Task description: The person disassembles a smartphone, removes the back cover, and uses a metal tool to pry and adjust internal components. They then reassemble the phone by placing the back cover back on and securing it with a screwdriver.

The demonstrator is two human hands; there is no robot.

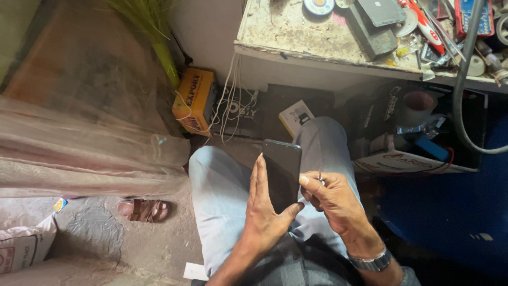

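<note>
A worn, dusty workbench (296, 32) carries a grey box (373, 34), a round tin (319, 6) and scattered tools; on the floor (106, 233) lie a yellow box (194, 99), tangled wires (228, 108) and a sack (24, 249)

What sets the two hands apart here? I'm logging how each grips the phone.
The left hand lies flat with its fingers straight along the phone's edge; the right hand curls its fingers at the other edge. The right hand shows a ring and a wristwatch; the left shows neither. Both touch the phone.
</note>
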